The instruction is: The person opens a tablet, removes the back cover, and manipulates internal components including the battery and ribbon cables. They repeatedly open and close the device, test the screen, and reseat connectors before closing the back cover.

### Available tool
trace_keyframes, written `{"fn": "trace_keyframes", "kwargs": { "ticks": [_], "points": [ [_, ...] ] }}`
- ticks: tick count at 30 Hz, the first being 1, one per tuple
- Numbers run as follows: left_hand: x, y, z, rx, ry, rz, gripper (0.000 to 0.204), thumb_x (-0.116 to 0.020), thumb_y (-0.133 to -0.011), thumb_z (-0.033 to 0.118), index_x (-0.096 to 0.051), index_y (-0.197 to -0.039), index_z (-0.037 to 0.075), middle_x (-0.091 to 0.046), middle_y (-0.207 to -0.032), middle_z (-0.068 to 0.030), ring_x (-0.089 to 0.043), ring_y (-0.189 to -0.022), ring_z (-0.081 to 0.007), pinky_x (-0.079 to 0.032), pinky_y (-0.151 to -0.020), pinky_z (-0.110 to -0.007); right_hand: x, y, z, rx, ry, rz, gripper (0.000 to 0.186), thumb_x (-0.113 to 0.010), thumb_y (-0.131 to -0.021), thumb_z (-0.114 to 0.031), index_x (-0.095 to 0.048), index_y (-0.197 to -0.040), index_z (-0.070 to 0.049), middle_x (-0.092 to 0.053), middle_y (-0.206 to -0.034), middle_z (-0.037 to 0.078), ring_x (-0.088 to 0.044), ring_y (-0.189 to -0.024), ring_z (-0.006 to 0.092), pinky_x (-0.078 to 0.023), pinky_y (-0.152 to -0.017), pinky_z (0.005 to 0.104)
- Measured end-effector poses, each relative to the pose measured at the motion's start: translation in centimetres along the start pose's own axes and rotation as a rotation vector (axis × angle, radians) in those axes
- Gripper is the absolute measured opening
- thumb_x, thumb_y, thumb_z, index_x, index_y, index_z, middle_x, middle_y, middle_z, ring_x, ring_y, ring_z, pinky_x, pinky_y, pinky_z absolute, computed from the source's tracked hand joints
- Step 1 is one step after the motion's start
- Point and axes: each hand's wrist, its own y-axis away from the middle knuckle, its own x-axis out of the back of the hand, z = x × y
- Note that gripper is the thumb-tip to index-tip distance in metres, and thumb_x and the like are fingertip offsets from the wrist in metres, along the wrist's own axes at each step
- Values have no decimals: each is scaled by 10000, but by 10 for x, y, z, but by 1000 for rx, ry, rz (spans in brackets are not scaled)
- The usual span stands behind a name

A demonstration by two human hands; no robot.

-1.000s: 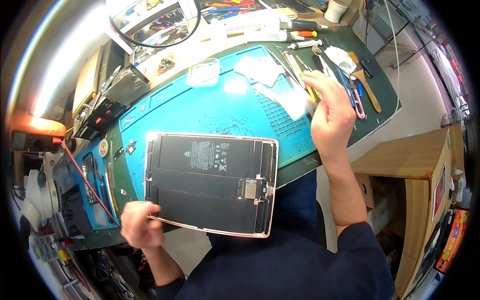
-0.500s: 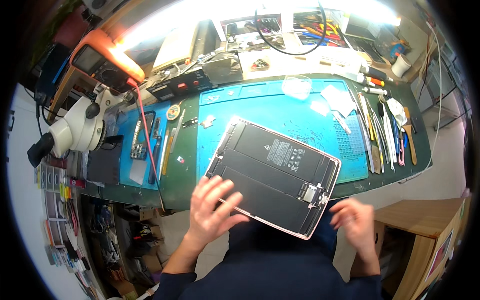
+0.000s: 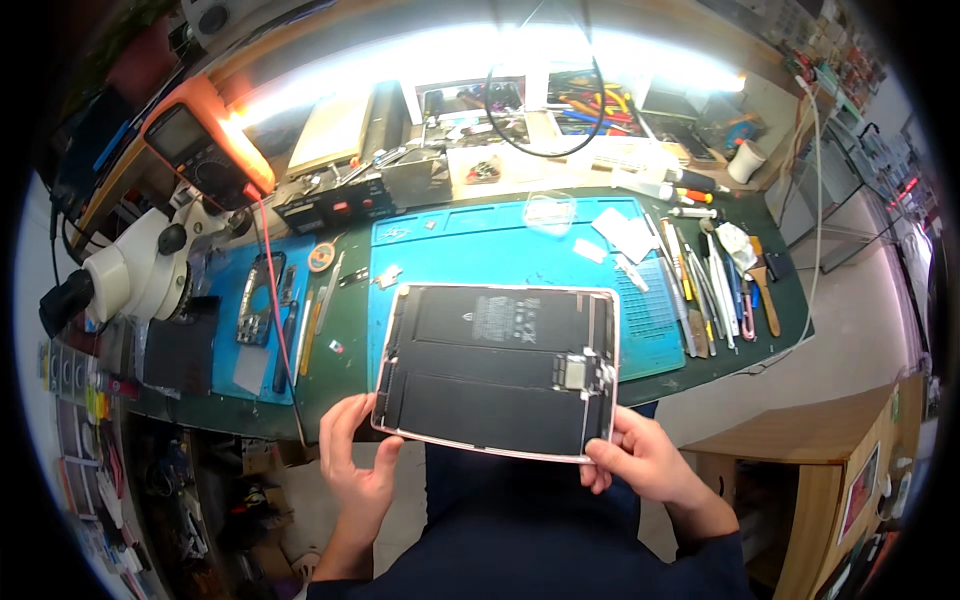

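Note:
An opened tablet [image 3: 470, 385] with black battery cells, a pale rim and a small silver part near its right end lies at the bench's near edge, overhanging it. My right hand [image 3: 640, 455] grips its near right corner, thumb on top and fingers curled beneath. At the near left corner, my left hand [image 3: 358, 465] holds the rim, with fingertips at the left side and the thumb by the near edge. Under the tablet's far part lies a blue work mat [image 3: 480, 255].
An orange multimeter [image 3: 205, 140] and a white microscope [image 3: 125, 285] stand at left. A phone frame [image 3: 258, 310] rests on a smaller blue mat. Hand tools [image 3: 715, 280] line the right side, near a clear plastic box [image 3: 550, 213]. A wooden cabinet [image 3: 800, 430] stands at lower right.
The tablet has turned level, its right end swinging away from me. My right hand, apart from it before, now grips its corner. My left hand has moved left and down to the near left corner.

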Motion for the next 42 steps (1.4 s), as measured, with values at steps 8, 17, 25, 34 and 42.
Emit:
{"fn": "trace_keyframes", "kwargs": {
  "ticks": [8,17,25,34,42],
  "points": [
    [-10,18,-6,-42,-78,-8,565,-803,-823,8,-566,-1335,-12,-510,-1358,-171,-627,-1198,-280,-507,-1050,-382,21,-22,-24,173,809,400,492,-615,-1014,-273,-518,-1436,-38,-725,-761,64,-686,-649,159,-523,-638,297],
    [-19,12,-18,-115,31,-10,472,-736,-839,-103,-604,-1285,-21,-580,-1265,-168,-659,-1149,-273,-558,-999,-357,79,1,-27,302,761,924,231,-659,-977,-260,-748,-1101,-86,-710,-681,77,-706,-619,169,-505,-593,300],
    [-29,2,-18,-104,119,23,395,-722,-885,-72,-603,-1261,-47,-619,-1159,-159,-689,-1086,-275,-585,-944,-347,145,-16,-43,540,1067,1170,169,-686,-914,-147,-726,-1064,-79,-713,-892,90,-692,-802,261,-531,-715,363],
    [-18,-5,-21,-20,221,79,216,-559,-1007,-32,-604,-1214,-69,-644,-1010,-138,-725,-895,-230,-567,-798,-296,174,-122,-94,47,1411,1024,289,-692,-887,-366,-765,-915,-87,-747,-892,161,-717,-911,327,-548,-795,452],
    [-4,-108,-7,-266,-13,120,252,-576,-1016,23,-624,-1257,-31,-705,-988,-110,-690,-870,-157,-560,-769,-295,201,-130,-107,-15,1287,822,336,-729,-725,-339,-757,-820,-18,-687,-639,163,-708,-648,277,-542,-680,387]
  ]
}}
